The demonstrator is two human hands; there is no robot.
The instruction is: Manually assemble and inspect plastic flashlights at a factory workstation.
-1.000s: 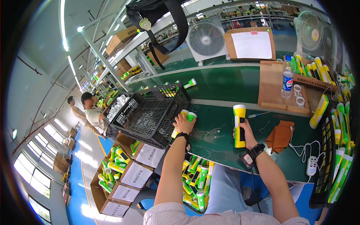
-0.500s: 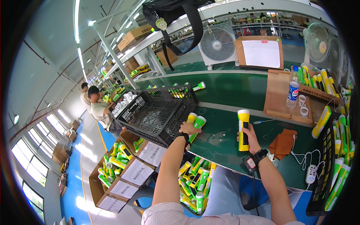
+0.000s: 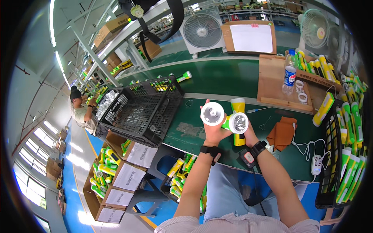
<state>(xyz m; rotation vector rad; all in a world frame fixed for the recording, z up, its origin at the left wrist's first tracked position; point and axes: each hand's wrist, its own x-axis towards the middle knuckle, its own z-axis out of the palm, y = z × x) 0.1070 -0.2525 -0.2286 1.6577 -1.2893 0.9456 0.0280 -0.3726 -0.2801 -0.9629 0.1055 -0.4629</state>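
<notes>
My left hand (image 3: 217, 134) is closed round two flashlights over the bench. Both round lens ends face up: one flashlight (image 3: 213, 113) shows only its white-rimmed lens, while the other, a green flashlight (image 3: 238, 123), lies across in front of my right hand. My right hand (image 3: 250, 136) grips a yellow flashlight (image 3: 239, 140) with a black panel, standing roughly upright. Its middle is hidden behind the green one's head. Whether the flashlights touch, I cannot tell. Both wrists wear dark bands.
A black crate (image 3: 143, 112) stands left on the green bench (image 3: 186, 141). Labelled cartons (image 3: 130, 176) of flashlights sit lower left. On the right are an orange cloth (image 3: 281, 134), a white power strip (image 3: 316, 165), a bottle (image 3: 289, 73) and a black basket (image 3: 330, 167) of flashlights.
My left hand has lifted two flashlights from beside the crate and brought them right, next to my right hand, lens ends up. My right hand still holds its yellow flashlight. The view has shifted.
</notes>
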